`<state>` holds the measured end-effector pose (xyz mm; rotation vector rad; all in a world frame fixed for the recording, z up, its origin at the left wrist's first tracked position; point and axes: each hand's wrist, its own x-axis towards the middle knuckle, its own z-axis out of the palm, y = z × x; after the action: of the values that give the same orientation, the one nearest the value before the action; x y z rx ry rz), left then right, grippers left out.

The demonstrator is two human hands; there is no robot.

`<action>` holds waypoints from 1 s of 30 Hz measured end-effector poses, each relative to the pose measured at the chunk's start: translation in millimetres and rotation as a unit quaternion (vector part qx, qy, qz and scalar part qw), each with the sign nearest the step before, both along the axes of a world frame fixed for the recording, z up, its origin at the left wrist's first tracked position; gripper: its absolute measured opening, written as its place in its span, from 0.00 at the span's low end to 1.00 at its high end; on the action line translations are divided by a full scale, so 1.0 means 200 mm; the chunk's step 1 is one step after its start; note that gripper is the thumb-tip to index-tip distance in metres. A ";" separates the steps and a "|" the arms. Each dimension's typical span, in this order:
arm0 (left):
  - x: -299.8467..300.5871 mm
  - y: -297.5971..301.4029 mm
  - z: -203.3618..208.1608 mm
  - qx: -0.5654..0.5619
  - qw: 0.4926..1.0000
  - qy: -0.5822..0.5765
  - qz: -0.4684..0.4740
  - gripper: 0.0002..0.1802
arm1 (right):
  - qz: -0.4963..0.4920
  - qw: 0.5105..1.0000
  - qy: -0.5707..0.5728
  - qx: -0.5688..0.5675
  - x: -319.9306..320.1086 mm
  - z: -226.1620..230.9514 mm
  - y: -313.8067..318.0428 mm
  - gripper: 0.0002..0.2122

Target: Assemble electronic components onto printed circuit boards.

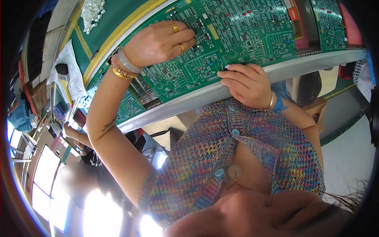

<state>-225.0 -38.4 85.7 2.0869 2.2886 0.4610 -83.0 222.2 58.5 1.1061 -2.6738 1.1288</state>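
A large green circuit board, crowded with small components, lies in a metal rail in front of me. Over its left half is my left hand, with its fingers bent down and drawn together at a group of dark components. Its fingertips are partly hidden, so what they pinch cannot be made out. My right hand rests at the board's near edge, fingers closed together and pointing left. A tiny dark piece shows by its fingertips, and its thumb is mostly hidden.
A silver rail runs along the near side. More boards sit at the right and lower left. A pile of white connectors lies on the green bench, near a paper sheet with a brush-like tool. A co-worker's hand is at far left.
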 end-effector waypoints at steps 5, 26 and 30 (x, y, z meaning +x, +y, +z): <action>0.00 0.01 0.01 0.011 1.000 0.012 0.021 0.12 | -0.004 1.000 0.000 -0.003 0.00 0.00 0.00 0.08; 0.01 -0.01 0.01 0.027 0.999 0.021 0.012 0.13 | 0.004 1.000 0.003 -0.016 -0.01 0.00 0.01 0.08; 0.01 -0.01 -0.01 0.033 0.999 0.025 0.019 0.13 | 0.004 1.000 0.000 -0.016 -0.02 0.00 0.01 0.08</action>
<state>-222.5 -39.5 84.6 2.1104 2.3768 0.4995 -86.1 223.9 58.2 1.1123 -2.6453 1.1679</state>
